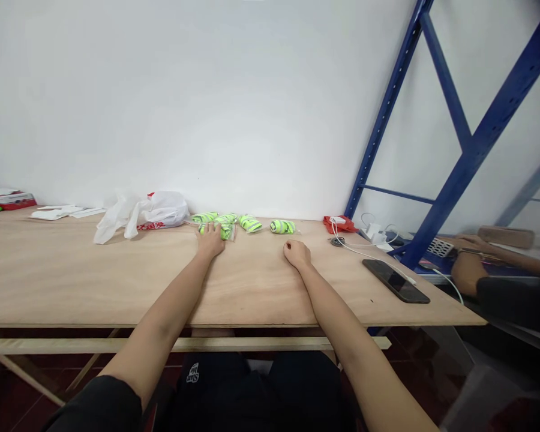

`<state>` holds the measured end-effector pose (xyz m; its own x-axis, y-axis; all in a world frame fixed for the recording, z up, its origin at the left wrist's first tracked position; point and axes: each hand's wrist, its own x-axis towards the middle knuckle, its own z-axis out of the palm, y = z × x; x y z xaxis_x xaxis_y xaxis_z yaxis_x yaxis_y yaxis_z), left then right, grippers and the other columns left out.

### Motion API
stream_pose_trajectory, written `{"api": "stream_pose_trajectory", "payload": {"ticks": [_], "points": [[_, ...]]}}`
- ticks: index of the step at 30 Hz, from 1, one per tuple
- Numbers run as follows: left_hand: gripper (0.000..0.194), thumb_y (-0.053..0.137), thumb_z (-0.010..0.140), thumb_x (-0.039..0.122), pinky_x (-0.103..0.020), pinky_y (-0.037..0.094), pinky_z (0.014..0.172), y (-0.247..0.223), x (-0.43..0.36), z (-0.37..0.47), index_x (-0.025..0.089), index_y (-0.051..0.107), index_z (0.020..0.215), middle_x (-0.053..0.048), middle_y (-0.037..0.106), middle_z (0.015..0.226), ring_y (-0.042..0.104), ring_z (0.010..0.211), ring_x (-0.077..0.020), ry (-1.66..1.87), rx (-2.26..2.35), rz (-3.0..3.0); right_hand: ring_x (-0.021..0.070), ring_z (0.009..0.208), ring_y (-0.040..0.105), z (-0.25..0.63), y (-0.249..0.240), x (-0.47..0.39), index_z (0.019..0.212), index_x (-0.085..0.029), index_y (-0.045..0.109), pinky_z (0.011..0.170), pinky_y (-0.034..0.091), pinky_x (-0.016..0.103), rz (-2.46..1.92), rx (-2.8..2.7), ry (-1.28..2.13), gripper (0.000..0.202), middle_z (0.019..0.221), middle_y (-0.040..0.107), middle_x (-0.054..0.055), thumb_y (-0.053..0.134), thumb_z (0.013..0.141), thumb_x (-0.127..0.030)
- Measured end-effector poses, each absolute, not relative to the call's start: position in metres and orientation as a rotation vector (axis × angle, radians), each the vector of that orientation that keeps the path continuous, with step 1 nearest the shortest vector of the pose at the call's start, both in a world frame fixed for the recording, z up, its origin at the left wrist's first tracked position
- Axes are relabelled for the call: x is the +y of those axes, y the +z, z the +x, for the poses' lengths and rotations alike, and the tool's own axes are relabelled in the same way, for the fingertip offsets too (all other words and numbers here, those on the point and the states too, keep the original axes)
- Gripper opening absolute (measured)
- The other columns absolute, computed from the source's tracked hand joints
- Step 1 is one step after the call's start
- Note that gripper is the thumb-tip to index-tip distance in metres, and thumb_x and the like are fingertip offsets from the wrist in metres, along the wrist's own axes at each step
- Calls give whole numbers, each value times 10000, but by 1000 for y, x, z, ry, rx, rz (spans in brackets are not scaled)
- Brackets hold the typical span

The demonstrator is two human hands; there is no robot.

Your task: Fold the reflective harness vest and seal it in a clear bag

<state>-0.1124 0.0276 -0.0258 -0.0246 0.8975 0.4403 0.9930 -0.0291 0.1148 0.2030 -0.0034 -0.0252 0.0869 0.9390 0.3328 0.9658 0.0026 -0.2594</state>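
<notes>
My left hand (210,240) rests on the wooden table with its fingers curled over a neon-green striped bundle (225,232); part of the bundle is hidden under the fingers. It looks like rolled cloth in a clear plastic wrapper. Just behind lie two similar bundles, one at the left (204,217) and one nearer the middle (227,218). Farther right are another striped bundle (251,224) and a separate one (282,227) close to the wall. My right hand (297,253) sits on the tabletop in a loose fist in front of that last bundle, apart from it, with nothing visible in it.
A white plastic bag (164,210) and papers (65,212) lie to the left. At the right are a red pouch (341,224), a white cable (364,245) and a black phone (396,281). Beyond the blue metal frame (450,198), another person's arm (470,270) shows.
</notes>
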Motion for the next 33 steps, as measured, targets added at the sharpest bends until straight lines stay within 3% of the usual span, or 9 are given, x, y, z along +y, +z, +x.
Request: {"api": "stream_pose_trajectory", "payload": {"ticks": [4,10,23,33], "points": [[653,470,855,277,-712,197,1103,-25,29,-127,168,353,1488,-205,335,1578,305,1433,-393,-587,-2127,-1994,206,955,657,204,-26,-3,993,-247,742,744,429,253,-1962,-1867,-69,282,1048,750,73,468,930,-265],[626,485,834,244,-647,359,1016,-21,25,-127,174,391,1448,-225,451,1471,420,1331,-405,-553,-2186,-1968,211,968,652,202,-25,-4,1003,-244,743,758,429,261,-1972,-1857,-51,291,1055,745,76,463,928,-260],[710,507,806,254,-586,429,972,-19,28,-128,145,353,1490,-263,447,1468,415,1338,-428,-554,-2206,-1976,211,951,667,203,-24,-4,1000,-235,746,738,434,255,-1954,-1857,-49,281,1041,753,82,477,925,-261],[401,487,845,229,-586,394,995,-14,27,-134,136,636,1205,-228,570,1321,488,1254,-408,-580,-2141,-1992,208,939,663,204,-25,-3,964,-234,745,740,433,256,-1942,-1866,-44,273,1025,752,73,477,914,-253]]}}
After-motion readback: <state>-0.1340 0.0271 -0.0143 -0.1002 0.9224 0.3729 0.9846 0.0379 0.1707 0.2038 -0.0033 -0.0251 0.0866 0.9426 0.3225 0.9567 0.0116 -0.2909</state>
